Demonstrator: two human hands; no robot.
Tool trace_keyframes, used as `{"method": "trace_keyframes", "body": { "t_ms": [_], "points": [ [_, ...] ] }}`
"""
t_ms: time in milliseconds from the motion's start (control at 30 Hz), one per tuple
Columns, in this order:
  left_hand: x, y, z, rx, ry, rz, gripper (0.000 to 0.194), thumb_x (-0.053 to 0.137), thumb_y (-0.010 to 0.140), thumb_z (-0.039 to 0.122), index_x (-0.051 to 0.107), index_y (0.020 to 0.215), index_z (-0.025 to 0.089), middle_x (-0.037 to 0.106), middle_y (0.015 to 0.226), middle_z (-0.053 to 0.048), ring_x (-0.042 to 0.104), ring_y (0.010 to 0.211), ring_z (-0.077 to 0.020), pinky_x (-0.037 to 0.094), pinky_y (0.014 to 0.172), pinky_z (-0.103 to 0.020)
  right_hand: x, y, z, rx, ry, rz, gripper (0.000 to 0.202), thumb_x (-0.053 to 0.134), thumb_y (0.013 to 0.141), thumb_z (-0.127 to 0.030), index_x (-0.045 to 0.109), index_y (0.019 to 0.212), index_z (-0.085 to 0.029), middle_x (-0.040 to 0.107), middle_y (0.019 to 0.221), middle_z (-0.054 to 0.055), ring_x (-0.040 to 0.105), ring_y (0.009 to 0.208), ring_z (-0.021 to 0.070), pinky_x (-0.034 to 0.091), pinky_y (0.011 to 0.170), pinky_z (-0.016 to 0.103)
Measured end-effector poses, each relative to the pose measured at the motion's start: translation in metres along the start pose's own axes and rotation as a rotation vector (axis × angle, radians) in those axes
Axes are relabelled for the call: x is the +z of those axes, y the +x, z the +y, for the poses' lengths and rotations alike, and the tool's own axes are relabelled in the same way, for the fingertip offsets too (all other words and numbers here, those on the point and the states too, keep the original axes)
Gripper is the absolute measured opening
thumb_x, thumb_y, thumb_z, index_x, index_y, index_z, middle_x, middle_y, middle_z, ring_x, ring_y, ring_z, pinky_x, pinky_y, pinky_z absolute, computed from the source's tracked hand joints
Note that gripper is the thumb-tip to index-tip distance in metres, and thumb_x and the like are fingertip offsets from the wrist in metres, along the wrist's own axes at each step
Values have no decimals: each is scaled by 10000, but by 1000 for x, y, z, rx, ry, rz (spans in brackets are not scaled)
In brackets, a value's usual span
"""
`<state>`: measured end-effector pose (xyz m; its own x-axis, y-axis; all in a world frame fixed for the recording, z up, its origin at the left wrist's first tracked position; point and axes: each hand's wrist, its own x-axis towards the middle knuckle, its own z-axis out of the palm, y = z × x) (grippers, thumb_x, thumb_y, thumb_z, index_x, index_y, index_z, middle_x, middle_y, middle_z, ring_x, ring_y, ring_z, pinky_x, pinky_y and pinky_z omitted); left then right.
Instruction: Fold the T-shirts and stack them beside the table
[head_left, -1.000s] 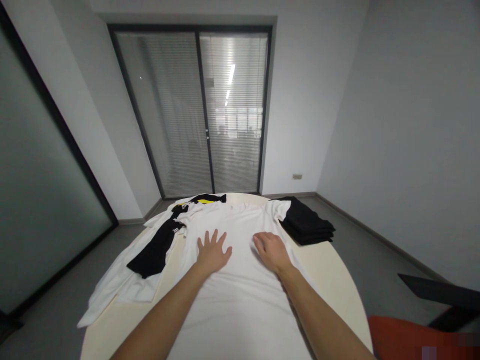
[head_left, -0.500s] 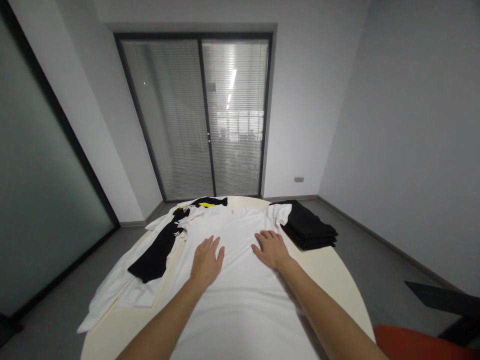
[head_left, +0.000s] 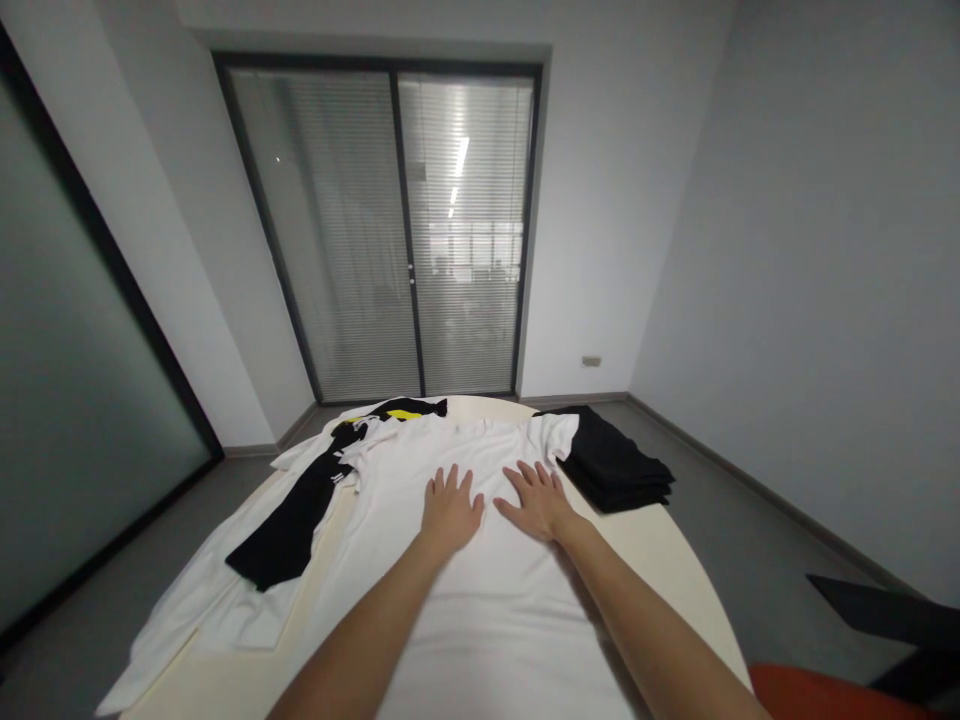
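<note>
A white T-shirt (head_left: 480, 590) lies spread out over the table (head_left: 675, 560), its collar at the far end and its lower part nearest me. My left hand (head_left: 451, 510) rests on the middle of the shirt with its fingers spread. Just to its right, my right hand (head_left: 535, 502) lies on the cloth, fingers also spread, near the right sleeve. Neither hand holds anything. Light creases run across the fabric below the hands.
Folded black clothes (head_left: 615, 465) are stacked at the table's right edge, partly under the shirt's sleeve. Along the left lie a black garment (head_left: 289, 525) and other white clothes (head_left: 180, 590). A red seat (head_left: 825, 690) stands at the lower right.
My left hand has moved to the right across the shirt, closer to my right hand, and its fingers are more spread. The right hand has barely moved. The view has shifted slightly.
</note>
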<state>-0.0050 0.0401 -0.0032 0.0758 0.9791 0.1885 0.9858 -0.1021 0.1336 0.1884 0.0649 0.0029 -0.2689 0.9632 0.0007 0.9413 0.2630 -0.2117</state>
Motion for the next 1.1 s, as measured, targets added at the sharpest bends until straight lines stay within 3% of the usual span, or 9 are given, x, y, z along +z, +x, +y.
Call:
{"method": "trace_keyframes", "body": {
  "t_ms": [67,200,333,433,533,733,833,967,1100],
  "points": [
    [7,-1,3,-16,-8,26,574,395,975,445,446,1498,215,380,1584,-109,306,1457,-370,228,1174,-530,-5,5,-1,0,-3,40,694,391,918,-683,458,1475,-275,392,1570,108,293,1444,391,220,1128,534],
    [11,-3,0,3,-66,55,582,413,966,439,433,1507,225,381,1586,-93,298,1468,-344,221,1191,-512,-23,24,-4,100,-46,156,416,419,975,-453,639,1204,-184,657,1228,149,589,1131,306,405,935,401],
    [10,-3,-3,29,-115,36,596,402,967,463,426,1515,230,384,1585,-91,284,1479,-332,203,1206,-500,-43,45,9,262,-146,414,328,451,963,-331,627,1165,-142,648,1167,187,588,1077,299,416,871,382],
    [8,-3,-4,55,-132,17,622,400,964,494,394,1533,244,349,1604,-85,247,1494,-337,182,1214,-503,-49,56,31,456,-189,580,479,510,935,-429,572,1254,-78,589,1228,248,532,1142,357,413,896,444],
    [8,-3,-4,76,-138,-10,633,399,958,533,393,1533,270,320,1618,-70,222,1502,-343,164,1219,-509,-48,62,52,571,-170,549,625,580,876,-538,583,1236,-27,565,1230,285,512,1167,396,415,915,487],
    [9,-1,-5,97,-148,-13,623,431,938,554,449,1501,287,317,1619,-75,196,1505,-369,150,1219,-528,-53,74,83,554,62,418,352,529,889,-383,633,1142,-163,649,1157,186,591,1103,362,472,883,482],
    [9,-2,-4,111,-148,-30,622,443,934,551,441,1504,303,306,1625,-60,181,1511,-361,133,1224,-526,-59,81,103,584,286,461,352,522,874,-358,605,1156,-164,685,1043,161,646,997,307,498,850,419],
    [6,-3,-3,154,-156,-71,638,466,919,559,416,1513,332,285,1634,-33,157,1518,-354,113,1227,-532,-60,83,125,561,439,582,526,535,840,-282,471,1344,-146,687,1014,145,667,895,258,509,790,348],
    [5,-4,-2,170,-163,-94,657,462,916,584,391,1525,347,256,1645,-31,135,1521,-361,112,1226,-535,-58,79,122,479,406,542,772,582,810,-256,275,1515,-187,691,1016,120,674,857,255,497,795,351]
  ]
}}
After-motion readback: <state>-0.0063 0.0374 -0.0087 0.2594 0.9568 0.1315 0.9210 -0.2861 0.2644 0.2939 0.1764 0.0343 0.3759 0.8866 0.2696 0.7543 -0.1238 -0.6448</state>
